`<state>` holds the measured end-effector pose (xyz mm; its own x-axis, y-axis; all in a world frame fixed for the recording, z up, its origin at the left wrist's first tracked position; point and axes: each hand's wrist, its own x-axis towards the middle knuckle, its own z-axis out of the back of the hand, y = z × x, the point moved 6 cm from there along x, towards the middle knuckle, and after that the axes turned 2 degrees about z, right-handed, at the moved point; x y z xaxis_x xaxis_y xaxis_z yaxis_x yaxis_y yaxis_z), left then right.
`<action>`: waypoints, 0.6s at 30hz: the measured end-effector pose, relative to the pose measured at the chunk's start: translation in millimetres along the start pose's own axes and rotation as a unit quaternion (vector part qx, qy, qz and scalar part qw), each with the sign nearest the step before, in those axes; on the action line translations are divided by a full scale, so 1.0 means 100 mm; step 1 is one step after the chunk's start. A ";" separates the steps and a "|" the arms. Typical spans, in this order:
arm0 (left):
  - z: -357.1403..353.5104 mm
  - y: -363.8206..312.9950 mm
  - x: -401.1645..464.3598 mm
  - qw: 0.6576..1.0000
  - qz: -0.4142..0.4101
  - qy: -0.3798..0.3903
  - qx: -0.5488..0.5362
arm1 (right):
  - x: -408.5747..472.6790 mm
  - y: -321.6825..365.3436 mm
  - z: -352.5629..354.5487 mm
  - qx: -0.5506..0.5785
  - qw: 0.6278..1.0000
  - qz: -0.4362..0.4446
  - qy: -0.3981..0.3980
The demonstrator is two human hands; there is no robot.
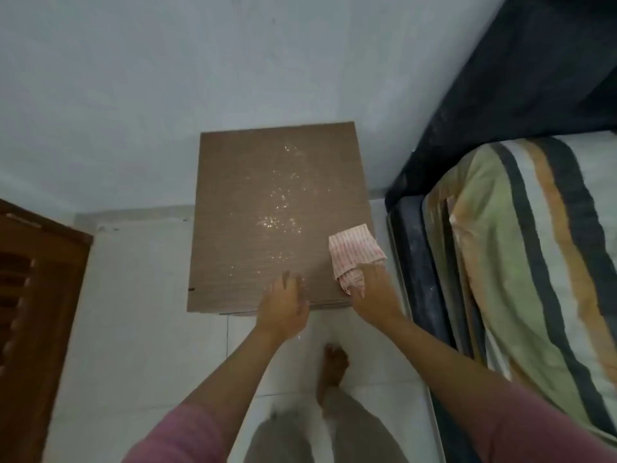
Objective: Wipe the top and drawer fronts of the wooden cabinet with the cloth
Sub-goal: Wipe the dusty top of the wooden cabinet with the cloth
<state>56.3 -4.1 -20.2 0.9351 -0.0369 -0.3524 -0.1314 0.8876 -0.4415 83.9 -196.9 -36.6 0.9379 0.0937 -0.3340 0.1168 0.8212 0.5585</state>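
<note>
- The cabinet (263,208) shows only its top; the drawer fronts are out of sight below its near edge.
- The right hand (374,292) covers the cloth's (354,252) near end.
- The bed (521,248) and the wooden door (36,295) run past the picture's edges.
- Both hands are blurred.

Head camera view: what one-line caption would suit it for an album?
Right hand holds a striped cloth on the wooden cabinet top; left hand rests at its front edge.

Striped bedding (521,248) right; dark wooden door (36,295) left.
</note>
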 end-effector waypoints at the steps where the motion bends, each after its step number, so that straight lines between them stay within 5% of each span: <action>1: -0.05 0.00 0.09 1.000 0.002 0.006 0.002 | 0.08 0.00 -0.01 -0.012 1.000 0.005 -0.004; 10: -0.45 0.16 0.82 0.995 -0.041 0.024 0.085 | 0.82 -0.09 -0.29 -0.217 0.967 0.137 0.013; 18: -0.70 0.36 1.00 0.987 -0.093 0.015 0.131 | 0.97 -0.33 -0.52 -0.203 0.960 0.192 -0.032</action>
<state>121.9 -7.9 -128.8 0.9241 -0.2198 -0.3125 0.1338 0.9523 -0.2742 153.9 -185.6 -126.3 0.9059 0.4092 -0.1090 -0.3658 0.8858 0.2856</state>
